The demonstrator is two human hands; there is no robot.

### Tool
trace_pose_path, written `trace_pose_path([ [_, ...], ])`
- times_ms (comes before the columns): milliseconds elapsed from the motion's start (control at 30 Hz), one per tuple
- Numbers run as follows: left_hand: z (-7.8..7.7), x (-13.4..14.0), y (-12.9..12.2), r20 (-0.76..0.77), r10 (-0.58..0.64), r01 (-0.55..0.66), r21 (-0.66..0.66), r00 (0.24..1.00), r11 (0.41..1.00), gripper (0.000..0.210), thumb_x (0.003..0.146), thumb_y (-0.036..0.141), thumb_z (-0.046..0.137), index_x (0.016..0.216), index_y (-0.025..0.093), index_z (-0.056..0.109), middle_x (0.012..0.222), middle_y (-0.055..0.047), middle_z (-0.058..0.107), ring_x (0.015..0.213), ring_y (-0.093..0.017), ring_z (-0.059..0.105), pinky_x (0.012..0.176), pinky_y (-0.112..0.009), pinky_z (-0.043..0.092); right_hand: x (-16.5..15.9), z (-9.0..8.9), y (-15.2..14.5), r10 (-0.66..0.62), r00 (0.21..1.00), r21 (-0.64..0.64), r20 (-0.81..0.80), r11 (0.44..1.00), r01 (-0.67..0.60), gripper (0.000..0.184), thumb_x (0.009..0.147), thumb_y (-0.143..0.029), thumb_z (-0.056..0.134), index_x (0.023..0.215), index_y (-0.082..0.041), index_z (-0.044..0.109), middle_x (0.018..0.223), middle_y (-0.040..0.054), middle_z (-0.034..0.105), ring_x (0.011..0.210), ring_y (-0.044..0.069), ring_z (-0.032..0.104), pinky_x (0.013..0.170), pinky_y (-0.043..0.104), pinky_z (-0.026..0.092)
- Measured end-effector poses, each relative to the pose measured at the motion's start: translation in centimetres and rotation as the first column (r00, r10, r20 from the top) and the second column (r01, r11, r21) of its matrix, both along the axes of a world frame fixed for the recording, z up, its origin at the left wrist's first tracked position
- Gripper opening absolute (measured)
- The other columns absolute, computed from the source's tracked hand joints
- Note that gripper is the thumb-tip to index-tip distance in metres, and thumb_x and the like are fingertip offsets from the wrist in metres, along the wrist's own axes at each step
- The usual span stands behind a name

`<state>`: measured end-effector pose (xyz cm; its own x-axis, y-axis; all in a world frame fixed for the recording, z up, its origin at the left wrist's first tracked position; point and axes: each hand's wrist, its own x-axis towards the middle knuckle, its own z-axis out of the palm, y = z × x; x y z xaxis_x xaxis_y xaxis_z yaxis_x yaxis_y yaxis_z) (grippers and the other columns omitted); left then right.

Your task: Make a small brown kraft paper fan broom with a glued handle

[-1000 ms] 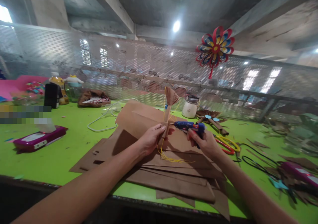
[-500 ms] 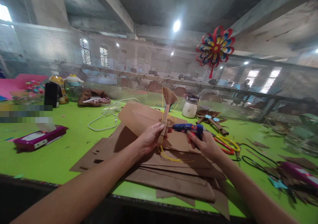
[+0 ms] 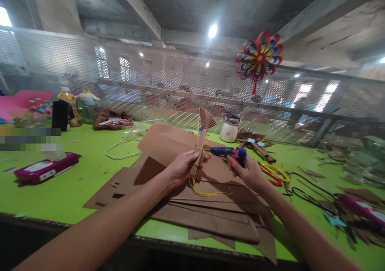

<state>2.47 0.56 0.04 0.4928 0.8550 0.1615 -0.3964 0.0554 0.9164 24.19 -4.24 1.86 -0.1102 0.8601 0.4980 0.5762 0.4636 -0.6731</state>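
My left hand [image 3: 185,166] is closed round the stem of a brown paper craft piece [image 3: 207,120] with a pleated fan at its top. Yellow string [image 3: 195,185] is tied to the piece and trails down over the brown paper. A blue hot glue gun [image 3: 228,153] is gripped in my right hand [image 3: 245,168], its nozzle pointing left, close to the stem; I cannot tell whether it touches. Beneath both hands lies a stack of brown kraft paper [image 3: 210,211], with a loose curved sheet [image 3: 162,142] on top.
Red and yellow scissors [image 3: 275,174] lie right of my right hand, near a black cord [image 3: 306,197]. Behind stand a white jar [image 3: 229,128] and another paper craft [image 3: 255,142]. On the left are a purple tissue pack [image 3: 46,168] and a white cable [image 3: 116,155]. A perforated metal screen [image 3: 174,74] borders the green table.
The glue gun's nozzle has drawn slightly right, away from the stem. The paper piece has turned a little in my left hand, its fan now leaning more to the right.
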Motion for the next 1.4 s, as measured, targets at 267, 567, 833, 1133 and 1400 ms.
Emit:
trace_pose_path([
  [267,0.22,0.04,-0.05,0.008,0.024,-0.024,-0.021,1.0,0.999,0.023,0.081,0.026,0.058,0.099,0.012,0.064,0.106,-0.014,0.066,0.092,-0.018,0.06,0.069,-0.024,0.043,-0.13,0.07,-0.21,-0.005,1.0,0.002,0.007,1.0,0.005,0.041,0.082,-0.055,0.048,0.063,-0.018,0.049,0.05,-0.0006,0.049,0.045,0.011,0.046,0.045,0.025,0.038],
  [567,-0.47,-0.16,0.6,0.029,0.004,-0.003,-0.028,1.0,1.0,0.023,0.082,0.027,0.057,0.098,0.013,0.065,0.101,-0.013,0.068,0.09,-0.017,0.059,0.072,-0.025,0.042,-0.18,-0.13,-0.26,0.064,0.998,-0.022,-0.019,0.998,-0.064,0.038,0.084,-0.051,0.048,0.066,-0.018,0.048,0.057,0.0,0.05,0.047,0.011,0.048,0.047,0.025,0.039],
  [833,-0.08,-0.06,0.12,0.014,-0.022,0.022,-0.02,1.0,1.0,0.024,0.085,0.024,0.052,0.102,0.012,0.063,0.102,-0.014,0.067,0.092,-0.018,0.06,0.071,-0.024,0.041,-0.45,0.0,-0.48,0.016,1.0,-0.005,-0.022,1.0,-0.016,0.038,0.085,-0.051,0.047,0.066,-0.018,0.05,0.053,-0.0001,0.05,0.048,0.012,0.046,0.048,0.025,0.039],
  [1133,-0.06,0.16,0.12,0.029,-0.039,0.04,-0.032,0.999,0.999,0.026,0.083,0.024,0.056,0.104,0.011,0.061,0.106,-0.016,0.065,0.092,-0.019,0.06,0.072,-0.025,0.042,-0.03,-0.55,0.08,0.0,1.0,-0.002,-0.016,1.0,0.0,0.038,0.085,-0.05,0.047,0.067,-0.017,0.051,0.052,-0.0002,0.051,0.048,0.012,0.048,0.05,0.026,0.038],
  [1400,-0.24,0.16,0.03,0.068,-0.025,0.029,-0.057,0.997,0.998,0.015,0.081,0.02,0.059,0.092,0.011,0.064,0.083,-0.008,0.064,0.074,-0.014,0.058,0.067,-0.024,0.044,-0.21,-0.22,-0.02,0.043,0.997,-0.023,-0.06,0.999,-0.045,0.04,0.086,-0.051,0.045,0.064,-0.017,0.05,0.05,-0.0007,0.049,0.046,0.011,0.046,0.047,0.025,0.036],
])
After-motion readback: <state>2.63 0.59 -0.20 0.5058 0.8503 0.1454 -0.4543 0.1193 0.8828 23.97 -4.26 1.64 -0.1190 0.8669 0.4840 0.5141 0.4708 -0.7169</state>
